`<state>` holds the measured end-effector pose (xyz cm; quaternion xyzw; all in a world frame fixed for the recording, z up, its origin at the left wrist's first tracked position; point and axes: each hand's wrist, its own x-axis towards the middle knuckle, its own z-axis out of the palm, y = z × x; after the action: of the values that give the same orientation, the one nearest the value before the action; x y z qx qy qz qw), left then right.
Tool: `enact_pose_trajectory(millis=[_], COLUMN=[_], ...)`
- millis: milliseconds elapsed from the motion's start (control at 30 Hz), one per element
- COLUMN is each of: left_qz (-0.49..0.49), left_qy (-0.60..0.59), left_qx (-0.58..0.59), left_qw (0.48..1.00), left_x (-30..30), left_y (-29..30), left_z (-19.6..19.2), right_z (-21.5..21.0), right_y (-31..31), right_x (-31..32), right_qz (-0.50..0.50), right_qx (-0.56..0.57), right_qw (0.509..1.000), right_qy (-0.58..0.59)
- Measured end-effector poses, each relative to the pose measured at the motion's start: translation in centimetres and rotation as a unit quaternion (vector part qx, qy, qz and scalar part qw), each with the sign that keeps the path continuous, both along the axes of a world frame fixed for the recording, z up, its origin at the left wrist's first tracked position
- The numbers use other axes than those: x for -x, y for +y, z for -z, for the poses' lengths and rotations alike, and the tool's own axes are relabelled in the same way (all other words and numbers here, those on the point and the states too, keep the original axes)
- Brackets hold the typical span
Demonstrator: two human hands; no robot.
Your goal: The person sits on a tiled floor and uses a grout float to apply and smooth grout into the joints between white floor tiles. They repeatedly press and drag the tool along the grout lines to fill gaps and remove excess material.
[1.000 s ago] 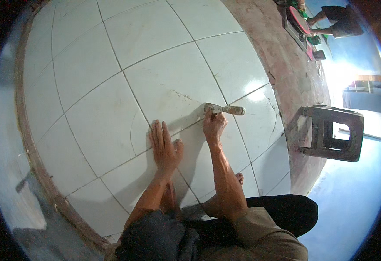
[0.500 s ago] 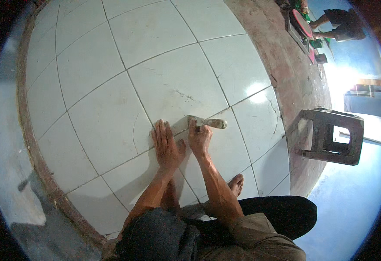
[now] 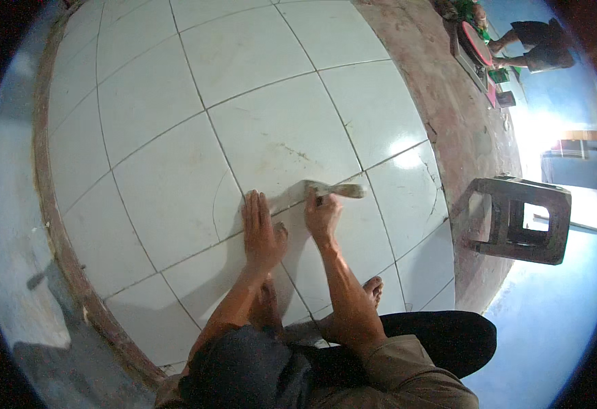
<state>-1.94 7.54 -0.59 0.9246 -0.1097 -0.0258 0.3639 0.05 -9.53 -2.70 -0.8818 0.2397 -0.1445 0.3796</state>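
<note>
Spanning most of the view, a floor of glossy white tiles (image 3: 152,174) is divided by dark joints that bow toward the rim of the fisheye picture. Along its right side runs a reddish-brown strip of bare ground (image 3: 441,102), rough and cracked in places. At the lower edge, the person's dark trouser leg (image 3: 441,337) lies folded across the tiles, beside a brownish sleeve (image 3: 407,365). A dark stool (image 3: 501,221) with a large opening in its side is at the right, well apart from the hands. At the upper right, another person (image 3: 537,44) in dark clothing is partly visible near a round, red-rimmed object (image 3: 476,44). The left hand (image 3: 263,235) is spread flat on the floor, palm down, its fingers close together and its thumb apart. Just to its right, the right hand (image 3: 323,215) pinches a scraper (image 3: 339,189) near the junction of blade and handle. The scraper is low over the tiles beside a joint, its blade directed left and its worn handle projecting to the right; whether the blade edge touches the surface cannot be told. Beyond it, small brownish marks (image 3: 295,151) show on one tile.
</note>
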Motion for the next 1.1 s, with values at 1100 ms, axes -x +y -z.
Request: enact_pose_trajectory(millis=[1100], left_qz=[0.077], left_qy=[-0.037], left_qx=[-0.047], left_qw=[0.995], left_x=[0.8], left_y=[0.9], left_z=[-1.1], right_z=[-1.9], right_y=[1.8], right_x=[1.1], right_qz=[0.055], right_qx=[-0.321], right_qw=[0.945], right_qy=[0.026])
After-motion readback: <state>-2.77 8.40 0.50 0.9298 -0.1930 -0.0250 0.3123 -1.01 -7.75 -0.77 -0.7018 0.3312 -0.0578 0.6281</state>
